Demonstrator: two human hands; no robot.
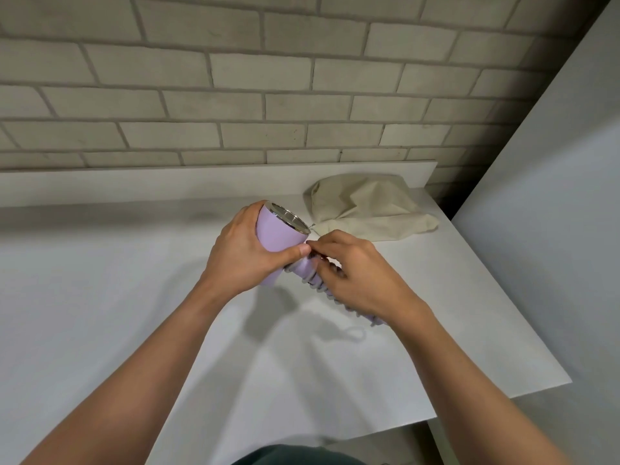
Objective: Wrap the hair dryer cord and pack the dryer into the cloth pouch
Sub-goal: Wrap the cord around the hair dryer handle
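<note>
Lilac hair dryer, cord wound on its handle, cream pouch behind

The hair dryer (276, 236) has a lilac barrel with a chrome-rimmed mouth tilted up and away. The left hand (241, 250) holds it by the barrel above the bench (100, 297). Its pale cord (317, 286) sits in close coils down the handle, and the right hand (355, 273) pinches it near the barrel. The cloth pouch (365, 206) lies crumpled near the bench's far right corner, apart from the dryer.
</note>
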